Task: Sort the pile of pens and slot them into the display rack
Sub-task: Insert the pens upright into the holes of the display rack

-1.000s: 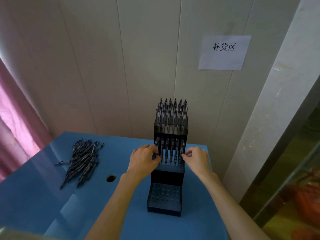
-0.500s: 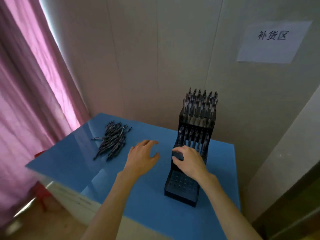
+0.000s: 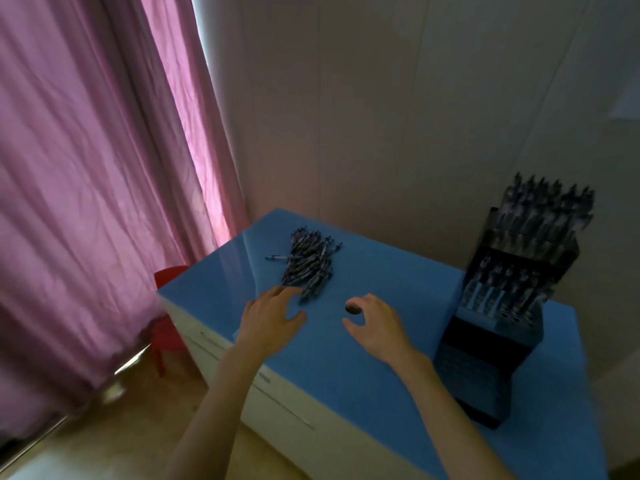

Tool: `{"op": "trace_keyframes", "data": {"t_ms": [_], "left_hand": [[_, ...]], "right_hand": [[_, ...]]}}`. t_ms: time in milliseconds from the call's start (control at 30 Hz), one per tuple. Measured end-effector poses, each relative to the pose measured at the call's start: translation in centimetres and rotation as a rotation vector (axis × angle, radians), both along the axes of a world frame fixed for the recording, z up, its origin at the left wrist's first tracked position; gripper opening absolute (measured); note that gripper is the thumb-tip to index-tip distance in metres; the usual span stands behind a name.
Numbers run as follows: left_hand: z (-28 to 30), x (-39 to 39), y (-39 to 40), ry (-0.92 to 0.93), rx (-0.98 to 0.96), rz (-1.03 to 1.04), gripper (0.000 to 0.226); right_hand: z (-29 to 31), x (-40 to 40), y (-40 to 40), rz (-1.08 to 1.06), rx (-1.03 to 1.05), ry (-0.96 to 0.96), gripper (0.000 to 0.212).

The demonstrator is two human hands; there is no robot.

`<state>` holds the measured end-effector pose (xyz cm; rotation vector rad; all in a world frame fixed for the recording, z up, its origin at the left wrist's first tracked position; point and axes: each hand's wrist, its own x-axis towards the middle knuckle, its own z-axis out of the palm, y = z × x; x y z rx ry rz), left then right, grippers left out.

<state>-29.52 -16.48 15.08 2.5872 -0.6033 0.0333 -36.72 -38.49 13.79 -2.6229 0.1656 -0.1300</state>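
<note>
Both hands had left the display rack point(image 3: 512, 306) at the tabletop's point(image 3: 363, 375) right and, empty with fingers spread, the left hand point(image 3: 272, 318) nearly touched the pile of pens point(image 3: 308, 266), the right hand point(image 3: 375, 325) close behind, suggesting another pickup.

no legible text; paper sheet point(image 3: 627, 105) on wall blurred.
</note>
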Motion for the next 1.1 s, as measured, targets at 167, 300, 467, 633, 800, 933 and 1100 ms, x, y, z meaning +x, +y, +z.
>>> {"op": "trace_keyframes", "data": {"t_ms": [167,300,467,633,800,933,1100], "left_hand": [[-1.1,3.9,7.4,0.002,-0.011,0.017,0.047],[-2.2,7.1,11.8,0.061,-0.042,-0.008,0.044],[-3.3,10.7,15.2,0.125,-0.098,-0.033,0.04],[-4.2,14.4,15.7,0.166,-0.132,-0.084,0.038],[-5.3,19.1,13.9,0.178,-0.151,-0.136,0.036],[-5.7,23.5,12.0,0.152,-0.095,-0.19,0.034],[-6.3,28.9,9.4,0.157,-0.031,-0.227,0.032]], "right_hand": [[-0.6,3.4,6.4,-0.037,0.026,0.037,0.04],[-1.3,5.8,10.3,-0.091,0.042,0.055,0.04],[-2.4,8.2,13.5,-0.159,0.058,0.069,0.039],[-3.7,9.9,15.1,-0.204,0.06,0.094,0.038],[-5.3,13.2,14.4,-0.251,0.068,0.115,0.036],[-6.8,17.0,13.1,-0.256,0.067,0.102,0.029],[-8.2,20.8,11.5,-0.321,0.12,0.084,0.02]]}}
